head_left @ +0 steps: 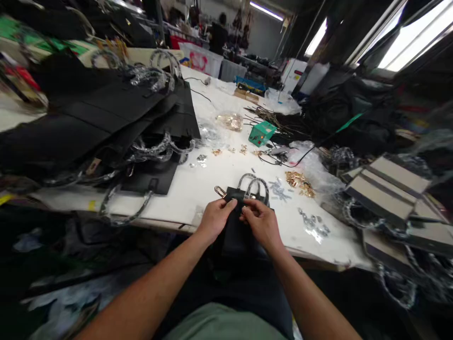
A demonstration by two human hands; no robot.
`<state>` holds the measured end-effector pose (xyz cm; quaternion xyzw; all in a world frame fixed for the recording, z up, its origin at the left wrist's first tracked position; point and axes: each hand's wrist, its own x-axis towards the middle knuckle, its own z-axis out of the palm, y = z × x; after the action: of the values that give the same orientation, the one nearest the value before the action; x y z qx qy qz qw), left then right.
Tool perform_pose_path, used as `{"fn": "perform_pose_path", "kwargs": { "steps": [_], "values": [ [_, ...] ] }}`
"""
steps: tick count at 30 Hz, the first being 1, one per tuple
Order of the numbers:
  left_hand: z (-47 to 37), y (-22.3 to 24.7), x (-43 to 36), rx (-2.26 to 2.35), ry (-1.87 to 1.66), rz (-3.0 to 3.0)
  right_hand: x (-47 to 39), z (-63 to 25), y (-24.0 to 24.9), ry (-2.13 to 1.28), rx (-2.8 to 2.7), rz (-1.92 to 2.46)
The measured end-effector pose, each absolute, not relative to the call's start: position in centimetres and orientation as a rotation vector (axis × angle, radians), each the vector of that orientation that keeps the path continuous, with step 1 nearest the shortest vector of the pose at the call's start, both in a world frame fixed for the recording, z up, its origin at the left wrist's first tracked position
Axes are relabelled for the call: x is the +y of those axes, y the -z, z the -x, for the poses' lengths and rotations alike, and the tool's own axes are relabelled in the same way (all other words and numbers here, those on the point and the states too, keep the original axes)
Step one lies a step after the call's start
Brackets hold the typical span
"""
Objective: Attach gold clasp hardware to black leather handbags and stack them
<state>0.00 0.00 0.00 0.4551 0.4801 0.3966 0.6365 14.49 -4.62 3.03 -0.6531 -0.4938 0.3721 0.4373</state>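
A black bag [235, 233] with two plastic-wrapped loop handles [260, 182] leans at the table's front edge, below the middle of the view. My left hand [215, 217] pinches its upper left edge, thumb on top. Just beyond those fingers a gold metal clasp [220, 191] sticks out to the left. On the right side of the same edge, my right hand [260, 219] has thumb and forefinger pressed together, close to the handles. Whatever small piece lies between those fingertips is too small to make out.
Stacked black bag panels [106, 118] cover the table's left. Gold pieces [300, 183], silver parts [313, 224] and a green box [262, 133] lie on the white table [219, 174]. Boards with wrapped handles [385, 186] are piled right. A person [218, 35] is far back.
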Motion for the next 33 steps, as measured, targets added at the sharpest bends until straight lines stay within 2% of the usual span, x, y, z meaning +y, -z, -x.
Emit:
{"fn": "perform_pose_path", "kwargs": {
  "steps": [5, 21, 33],
  "values": [
    [-0.1, 0.1, 0.0, 1.086, -0.874, -0.977, -5.0, -15.2, -4.4, -0.989, -1.303, 1.635],
    [-0.6, -0.2, 0.5, 1.031, -0.867, -0.850, -5.0, -16.0, -3.8, -1.074, -1.098, 1.609],
    [-0.7, 0.1, 0.6, 1.054, -0.848, -0.887, -4.7, -15.3, -3.8, -0.917, -1.186, 1.683]
  ]
}}
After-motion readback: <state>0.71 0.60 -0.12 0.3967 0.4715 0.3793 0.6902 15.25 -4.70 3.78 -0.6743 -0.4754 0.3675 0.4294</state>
